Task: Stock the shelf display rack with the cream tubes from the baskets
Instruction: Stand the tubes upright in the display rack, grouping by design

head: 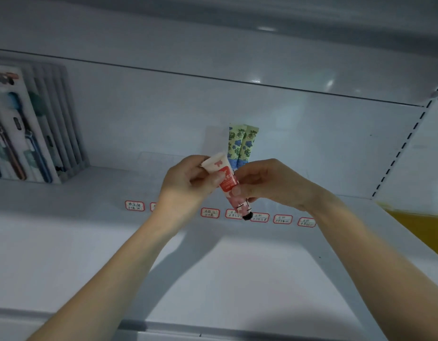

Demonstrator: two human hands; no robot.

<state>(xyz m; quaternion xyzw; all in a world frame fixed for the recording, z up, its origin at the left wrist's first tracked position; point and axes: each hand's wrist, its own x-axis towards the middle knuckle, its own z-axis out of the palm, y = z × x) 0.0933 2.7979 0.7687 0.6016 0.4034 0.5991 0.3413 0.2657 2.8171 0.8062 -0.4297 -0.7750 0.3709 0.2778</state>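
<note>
Hands: I see left hand point(188, 178) and right hand point(269, 183) both pinching one pink floral plastic cream tube point(229, 183), likely orienting it.
White shelf point(90, 242): two green-blue floral tubes point(242, 146) stand behind.

A pink tube point(228, 187) with a red label, white crimp and black cap is tilted above the shelf point(90, 254), crimp up-left and cap down-right. The left hand point(188, 178) pinches it near the crimp, the right hand point(269, 183) lower down. Two floral tubes point(248, 146), yellow-green with blue flowers, stand upright and touching at the shelf's back wall.
</note>
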